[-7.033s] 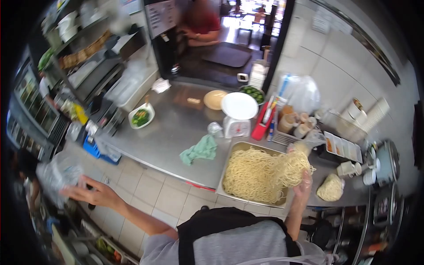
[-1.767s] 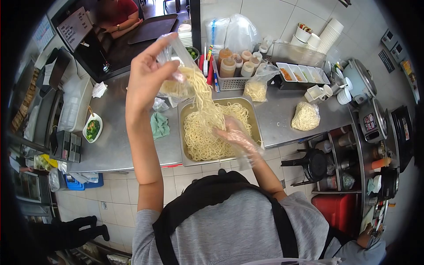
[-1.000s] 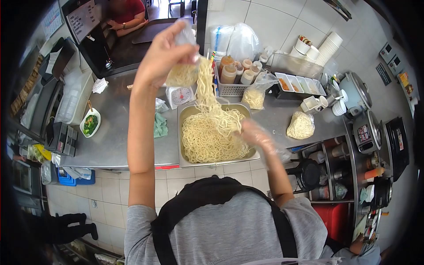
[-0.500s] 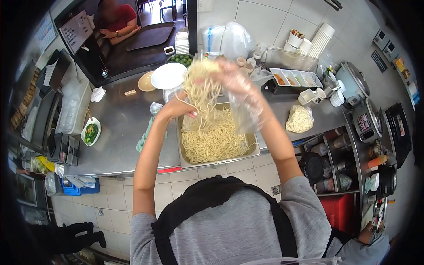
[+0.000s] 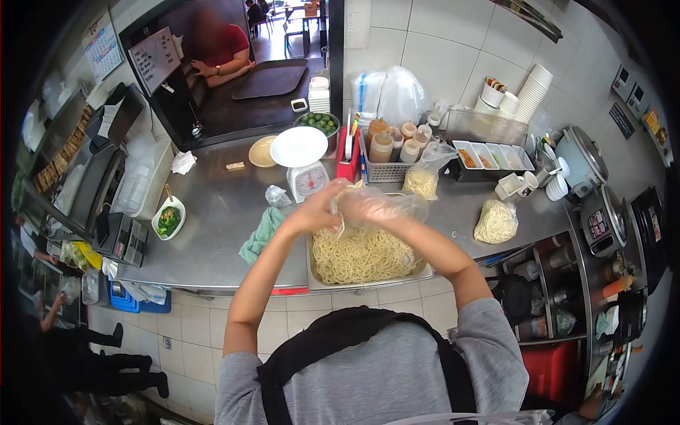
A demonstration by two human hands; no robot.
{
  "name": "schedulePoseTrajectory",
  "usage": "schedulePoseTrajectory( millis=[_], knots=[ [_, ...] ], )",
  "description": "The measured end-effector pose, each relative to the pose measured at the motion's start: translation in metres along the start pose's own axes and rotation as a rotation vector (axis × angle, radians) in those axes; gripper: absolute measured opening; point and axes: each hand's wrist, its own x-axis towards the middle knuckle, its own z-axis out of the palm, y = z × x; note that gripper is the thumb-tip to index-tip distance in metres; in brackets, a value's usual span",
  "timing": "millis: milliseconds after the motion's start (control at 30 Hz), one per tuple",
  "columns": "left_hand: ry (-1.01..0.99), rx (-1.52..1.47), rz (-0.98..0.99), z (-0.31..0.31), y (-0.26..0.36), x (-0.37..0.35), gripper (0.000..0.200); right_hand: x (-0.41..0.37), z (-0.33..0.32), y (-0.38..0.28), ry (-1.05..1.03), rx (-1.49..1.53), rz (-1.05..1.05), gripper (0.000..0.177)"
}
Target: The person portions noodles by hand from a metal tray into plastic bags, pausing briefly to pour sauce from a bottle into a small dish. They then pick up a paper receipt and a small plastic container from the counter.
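Observation:
A metal tray (image 5: 369, 277) of cooked noodles (image 5: 361, 256) sits at the counter's near edge. Over its far side my two hands are close together. My left hand (image 5: 320, 207) is bare, its fingers closed at the mouth of a clear plastic bag that the hands mostly hide. Pale noodle strands (image 5: 341, 225) hang by its fingertips. Clear, loose plastic covers my right hand (image 5: 370, 205), whose fingers are bunched against the left ones around some noodles; how much they hold, I cannot tell.
Behind the hands stands a dial scale (image 5: 309, 182) with a white plate (image 5: 299, 146). Bagged noodles (image 5: 496, 222) lie to the right, sauce bottles (image 5: 382, 146) in a basket behind. A green cloth (image 5: 261, 236) lies left. Across the hatch is a person (image 5: 230, 53).
My right hand has come down from above, bringing a raised clump of noodles in to my left hand. The long hanging strands are mostly out of sight. The view has shifted.

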Motion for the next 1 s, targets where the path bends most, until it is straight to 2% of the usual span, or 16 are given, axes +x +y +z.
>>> schedulePoseTrajectory(
  millis=[33,100,233,267,333,433,467,533,600,633,667,767,800,867,967,1000],
  knots=[
    [-0.01,-0.161,-0.123,-0.009,0.004,0.0,0.076,-0.003,-0.007,0.001,0.063,-0.034,-0.032,0.035],
    [0.015,-0.334,-0.184,-0.021,0.001,0.001,0.076,-0.014,-0.023,0.01,0.189,-0.113,-0.097,0.028],
    [0.068,-0.398,-0.198,-0.032,0.004,0.007,0.077,-0.043,-0.02,0.023,0.674,0.197,-0.22,0.074],
    [0.08,-0.403,-0.196,-0.033,0.006,0.008,0.078,-0.041,-0.02,0.014,0.603,0.272,-0.177,0.106],
    [0.086,-0.417,-0.168,-0.031,0.017,0.007,0.078,-0.007,0.033,0.023,0.718,0.369,-0.238,0.117],
    [0.102,-0.44,-0.092,-0.036,0.017,-0.001,0.078,0.022,0.079,0.01,0.665,0.747,-0.196,0.115],
    [0.089,-0.449,-0.044,-0.039,0.014,0.001,0.078,0.021,0.081,0.008,0.535,1.04,-0.172,0.106],
    [0.107,-0.328,-0.04,-0.036,0.006,-0.009,0.078,0.054,0.124,0.036,0.479,1.449,-0.094,0.084],
    [0.12,-0.239,-0.068,-0.046,0.003,-0.007,0.079,0.043,0.093,0.048,0.408,1.606,-0.064,0.055],
    [0.121,-0.231,-0.128,-0.04,-0.002,-0.017,0.079,0.0,0.057,0.03,0.347,1.575,-0.046,0.038],
    [0.091,-0.283,-0.161,-0.035,-0.021,-0.017,0.08,-0.004,0.049,0.025,0.55,1.723,-0.273,0.022],
    [0.088,-0.25,-0.111,-0.015,0.001,-0.014,0.081,0.02,0.047,0.016,0.595,1.228,-0.339,0.014],
    [0.132,-0.019,-0.016,-0.009,0.013,-0.013,0.082,0.008,0.021,0.002,0.411,0.672,-0.102,0.017],
    [0.099,0.09,0.134,-0.006,0.014,-0.007,0.082,0.033,0.047,0.015,0.595,0.241,-0.493,0.02],
    [0.075,0.069,0.184,-0.012,0.004,-0.002,0.078,0.024,0.014,0.021,0.246,0.16,-0.328,0.017],
    [0.049,-0.077,-0.012,-0.019,0.013,-0.003,0.077,0.019,-0.001,0.022,0.123,0.152,-0.264,0.017]
  ],
)
